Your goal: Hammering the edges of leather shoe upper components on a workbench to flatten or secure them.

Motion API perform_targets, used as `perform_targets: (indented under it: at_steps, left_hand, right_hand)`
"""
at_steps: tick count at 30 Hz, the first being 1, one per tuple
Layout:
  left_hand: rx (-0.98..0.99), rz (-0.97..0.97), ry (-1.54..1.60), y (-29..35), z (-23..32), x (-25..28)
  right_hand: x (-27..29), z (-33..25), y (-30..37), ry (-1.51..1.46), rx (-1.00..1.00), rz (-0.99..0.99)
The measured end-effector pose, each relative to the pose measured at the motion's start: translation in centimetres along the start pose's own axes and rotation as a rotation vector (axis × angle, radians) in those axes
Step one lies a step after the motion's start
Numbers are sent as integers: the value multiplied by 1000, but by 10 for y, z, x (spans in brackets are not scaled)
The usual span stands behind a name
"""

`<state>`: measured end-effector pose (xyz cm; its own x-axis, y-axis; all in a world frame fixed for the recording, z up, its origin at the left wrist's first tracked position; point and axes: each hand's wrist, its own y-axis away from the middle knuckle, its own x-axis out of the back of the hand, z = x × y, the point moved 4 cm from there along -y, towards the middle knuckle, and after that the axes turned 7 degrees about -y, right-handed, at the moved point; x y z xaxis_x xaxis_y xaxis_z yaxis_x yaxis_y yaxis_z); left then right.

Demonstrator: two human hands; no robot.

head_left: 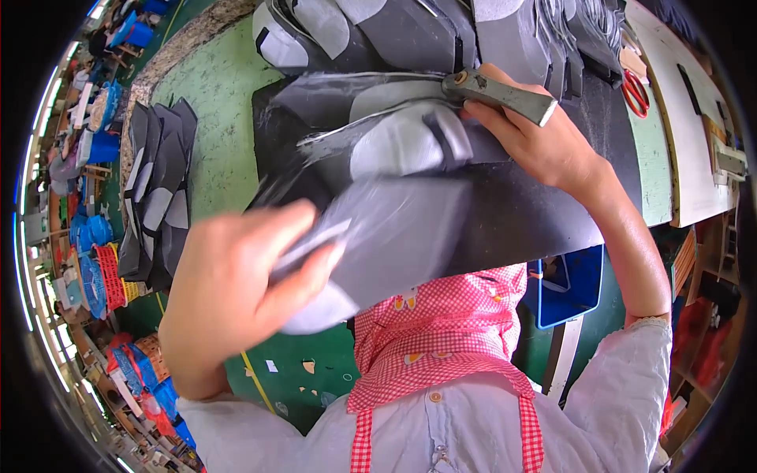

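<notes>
My left hand (pixel 233 280), smeared by motion, pinches a flat dark grey cut piece (pixel 406 232) with a pale patch. That piece is lifted over the near edge of a black work mat (pixel 536 209). At the far side of the mat, my right hand (pixel 548 142) is closed round a hammer (pixel 505 96) with a worn metal head, round at one end and flared at the other; its handle is hidden by the hand. Beneath the hammer head and my right fingertips lie more grey pieces with a light grey patch (pixel 398 142).
Stacks of similar grey pieces (pixel 394 31) line the table's far side, and another pile (pixel 158 181) lies on the green tabletop (pixel 225 102) at left. Red-handled scissors (pixel 635 94) are at right. A blue bin (pixel 572 288) hangs below the near edge.
</notes>
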<state>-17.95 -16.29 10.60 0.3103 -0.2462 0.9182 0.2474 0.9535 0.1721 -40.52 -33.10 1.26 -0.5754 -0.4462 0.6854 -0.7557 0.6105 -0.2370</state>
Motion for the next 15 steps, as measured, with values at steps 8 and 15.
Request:
perform_targets:
  at_steps: [8, 15]
  left_hand:
    - [-184, -247, 338, 16, -21, -96]
    - [-282, 130, 279, -45, 14, -136]
  right_hand:
    - [9, -11, 14, -91, -65, 68]
    - [11, -66, 80, -224, -220, -186]
